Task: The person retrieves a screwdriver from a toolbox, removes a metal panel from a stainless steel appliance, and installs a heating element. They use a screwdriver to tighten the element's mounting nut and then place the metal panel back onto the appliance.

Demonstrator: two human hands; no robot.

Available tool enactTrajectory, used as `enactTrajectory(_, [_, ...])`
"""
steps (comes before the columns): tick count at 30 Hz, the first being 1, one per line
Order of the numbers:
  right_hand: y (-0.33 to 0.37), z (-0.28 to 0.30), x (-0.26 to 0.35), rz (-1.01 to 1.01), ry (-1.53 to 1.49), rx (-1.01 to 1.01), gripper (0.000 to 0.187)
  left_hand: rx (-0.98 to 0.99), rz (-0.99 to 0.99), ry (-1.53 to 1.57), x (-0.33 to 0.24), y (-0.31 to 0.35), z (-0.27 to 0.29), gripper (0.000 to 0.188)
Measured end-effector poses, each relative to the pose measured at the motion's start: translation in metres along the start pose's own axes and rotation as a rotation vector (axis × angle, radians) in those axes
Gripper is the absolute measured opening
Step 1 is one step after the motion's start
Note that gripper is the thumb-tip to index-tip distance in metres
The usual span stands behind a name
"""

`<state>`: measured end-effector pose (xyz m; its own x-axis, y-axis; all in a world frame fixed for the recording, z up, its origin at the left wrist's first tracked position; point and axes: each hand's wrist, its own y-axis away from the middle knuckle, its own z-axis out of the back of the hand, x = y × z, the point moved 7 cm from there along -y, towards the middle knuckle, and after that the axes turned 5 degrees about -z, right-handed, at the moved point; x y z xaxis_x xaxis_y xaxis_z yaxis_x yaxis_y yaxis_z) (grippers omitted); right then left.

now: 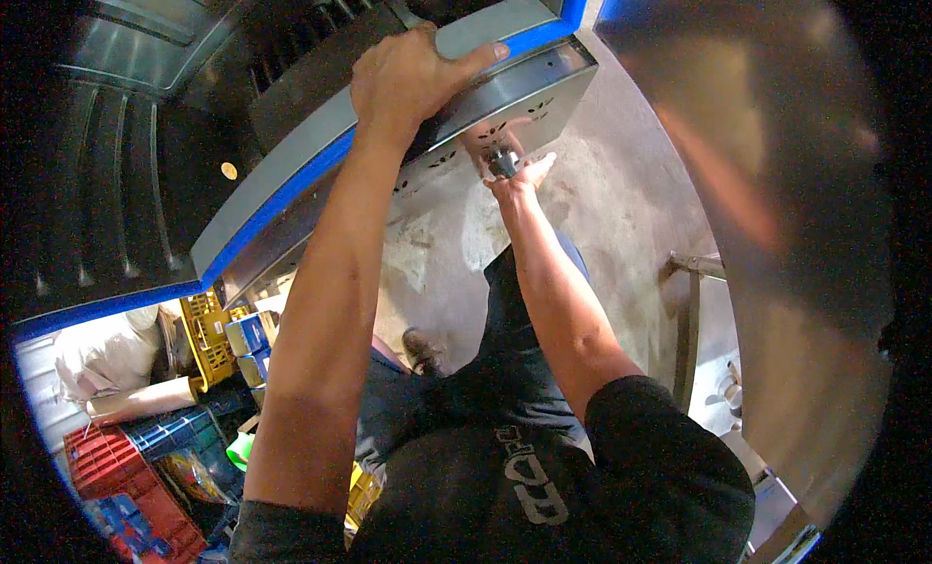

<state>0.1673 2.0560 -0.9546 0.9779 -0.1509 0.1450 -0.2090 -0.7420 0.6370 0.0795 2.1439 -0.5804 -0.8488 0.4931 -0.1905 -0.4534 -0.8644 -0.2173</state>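
The left hand [403, 83] is lying over the grey metal rim [270, 191] at the upper centre of the frame, thumb spread wide; its fingertips are bending out of sight, so I cannot tell whether it is gripping. Just below, the right hand [521, 179] is standing open, palm up, beside a dark knob [503, 163], which is sitting against the front panel [565, 100] with its leaf-shaped holes. If the fingers are staying this loosely spread, the knob could be slipping or turning poorly. The left palm could be sliding along the smooth rim and its blue edging [546, 35], costing steadiness, while the thin panel edge could be scratching a knuckle.
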Motion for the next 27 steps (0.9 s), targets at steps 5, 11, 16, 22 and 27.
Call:
enactTrajectory(5, [-0.013, 0.017, 0.004, 0.107, -0.092, -0.115, 0.081, 0.031, 0.019, -0.009, 0.002, 0.001, -0.004, 0.103])
enactTrajectory(11, [-0.005, 0.016, 0.015, 0.185, -0.02, -0.28, 0.081, 0.151, 0.035, 0.012, -0.004, -0.002, -0.003, 0.105])
enactTrajectory(16, [0.028, 0.002, 0.04, 0.335, 0.191, -0.41, 0.08, 0.186, 0.029, 0.022, -0.008, -0.002, -0.002, 0.108])
enactTrajectory(22, [0.18, -0.024, 0.006, 0.521, 1.174, -0.644, 0.048, 0.142, -0.064, 0.067, 0.005, -0.01, -0.02, 0.108])
enactTrajectory(27, [0.289, -0.092, -0.062, 0.454, 1.155, -0.149, 0.041, 0.123, -0.333, -0.029, 0.019, 0.02, 0.018, 0.089])
